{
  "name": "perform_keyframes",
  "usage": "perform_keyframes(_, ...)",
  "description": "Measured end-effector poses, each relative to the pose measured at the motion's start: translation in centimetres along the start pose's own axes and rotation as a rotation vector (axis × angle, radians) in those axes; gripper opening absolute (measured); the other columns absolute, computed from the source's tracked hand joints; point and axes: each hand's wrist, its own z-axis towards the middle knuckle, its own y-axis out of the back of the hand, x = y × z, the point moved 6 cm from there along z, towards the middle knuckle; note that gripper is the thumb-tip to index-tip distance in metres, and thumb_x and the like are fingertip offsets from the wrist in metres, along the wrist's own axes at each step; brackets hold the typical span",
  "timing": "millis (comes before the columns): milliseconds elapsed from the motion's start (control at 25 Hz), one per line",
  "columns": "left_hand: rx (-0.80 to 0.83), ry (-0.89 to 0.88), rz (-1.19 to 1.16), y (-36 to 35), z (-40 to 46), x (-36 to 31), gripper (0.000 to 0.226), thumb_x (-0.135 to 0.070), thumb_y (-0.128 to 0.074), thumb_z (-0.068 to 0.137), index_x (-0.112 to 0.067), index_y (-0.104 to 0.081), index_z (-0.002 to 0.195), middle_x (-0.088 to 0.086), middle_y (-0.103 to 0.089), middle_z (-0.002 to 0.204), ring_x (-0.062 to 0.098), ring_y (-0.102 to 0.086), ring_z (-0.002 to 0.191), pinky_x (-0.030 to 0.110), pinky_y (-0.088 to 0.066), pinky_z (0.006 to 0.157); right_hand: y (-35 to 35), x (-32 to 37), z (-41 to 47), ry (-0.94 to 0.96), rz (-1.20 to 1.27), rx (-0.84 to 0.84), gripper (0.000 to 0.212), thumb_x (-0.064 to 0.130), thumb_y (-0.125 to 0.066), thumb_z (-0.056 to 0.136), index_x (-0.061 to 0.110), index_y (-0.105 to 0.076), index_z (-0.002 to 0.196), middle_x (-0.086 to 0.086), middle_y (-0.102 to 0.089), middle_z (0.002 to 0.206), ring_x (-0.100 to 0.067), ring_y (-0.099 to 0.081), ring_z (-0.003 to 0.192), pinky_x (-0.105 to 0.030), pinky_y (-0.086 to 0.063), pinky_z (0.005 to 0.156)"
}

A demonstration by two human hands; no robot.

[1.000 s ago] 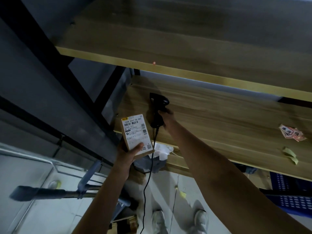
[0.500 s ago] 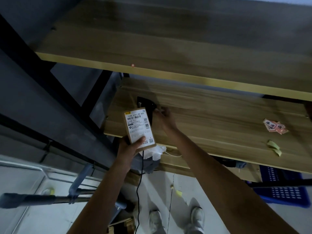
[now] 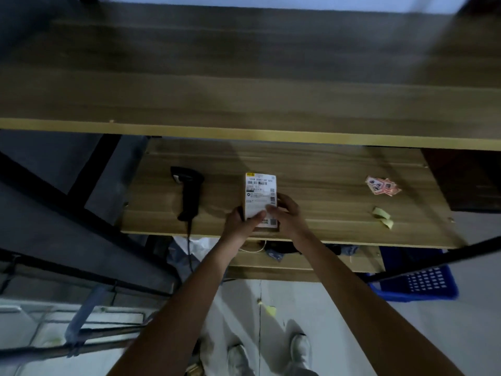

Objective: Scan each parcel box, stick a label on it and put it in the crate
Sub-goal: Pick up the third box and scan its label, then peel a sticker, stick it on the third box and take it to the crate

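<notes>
Over the shelf's near edge, the left hand (image 3: 240,222) and right hand (image 3: 288,213) together gripped the parcel box (image 3: 260,202) by its long sides. It looked light and stiff, best held by those edges. It was brown card under a white barcode label. The scanner (image 3: 188,191) lay further left.

A small parcel box (image 3: 260,200) with a white label is held over the wooden desk (image 3: 325,213) by the left hand (image 3: 242,222) and right hand (image 3: 288,213). A black scanner (image 3: 188,192) is laid to its left, paper scraps (image 3: 382,186) well right.
</notes>
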Motion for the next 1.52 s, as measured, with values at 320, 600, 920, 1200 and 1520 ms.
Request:
perform_keyframes(320, -0.062, -0.065, 0.217, -9.2, 5.5, -0.7, 0.065, -0.065, -0.068, 0.072, -0.016, -0.063, 0.115, 0.002, -0.067, 0.115, 0.025, -0.06, 0.112, 0.046, -0.048, 0.098, 8.8, -0.7, 3.9, -0.055, -0.157, -0.163, 0.031, 0.024, -0.062, 0.09, 0.021, -0.06, 0.121, 0.002, -0.071, 0.104, -0.021, -0.071, 0.089, -0.049, -0.059, 0.08)
perform_keyframes(600, -0.076, 0.046, 0.195, -11.8, 5.9, -0.9, 0.044, -0.04, -0.068, 0.085, -0.009, -0.065, 0.116, 0.008, -0.069, 0.112, 0.026, -0.066, 0.101, 0.041, -0.055, 0.088, 10.6, -1.0, 5.0, -0.072, -0.203, -0.133, 0.02, 0.02, -0.054, 0.094, 0.021, -0.062, 0.113, 0.003, -0.069, 0.095, -0.015, -0.066, 0.081, -0.03, -0.053, 0.062)
perform_keyframes(920, -0.112, 0.136, 0.295, -10.9, 11.5, 7.5, 0.109, -0.096, -0.056, 0.035, -0.021, -0.063, 0.113, 0.008, -0.062, 0.118, 0.026, -0.066, 0.097, 0.045, -0.058, 0.082, 11.0, -2.4, 5.2, -0.022, -0.288, -0.083, 0.022, 0.021, -0.052, 0.095, 0.021, -0.062, 0.114, -0.001, -0.072, 0.103, -0.015, -0.071, 0.085, -0.039, -0.062, 0.072)
perform_keyframes(1200, -0.148, 0.077, 0.34, -11.4, 7.2, 2.2, 0.091, -0.086, -0.065, 0.048, -0.023, -0.056, 0.113, 0.008, -0.059, 0.121, 0.027, -0.059, 0.111, 0.048, -0.052, 0.093, 15.6, -0.3, 5.4, 0.073, -0.431, -0.161, 0.02, 0.028, -0.056, 0.094, 0.015, -0.066, 0.105, -0.003, -0.071, 0.089, -0.016, -0.068, 0.076, -0.026, -0.054, 0.058)
perform_keyframes(1520, -0.212, 0.027, 0.37, -11.2, 6.8, 1.7, 0.083, -0.065, -0.071, 0.059, -0.016, -0.051, 0.123, 0.007, -0.058, 0.122, 0.025, -0.062, 0.109, 0.035, -0.056, 0.077, 32.9, -0.3, 9.0, -0.086, -0.917, -0.62, 0.027, 0.029, -0.056, 0.088, 0.019, -0.071, 0.108, -0.011, -0.07, 0.107, -0.031, -0.066, 0.095, -0.03, -0.047, 0.068)
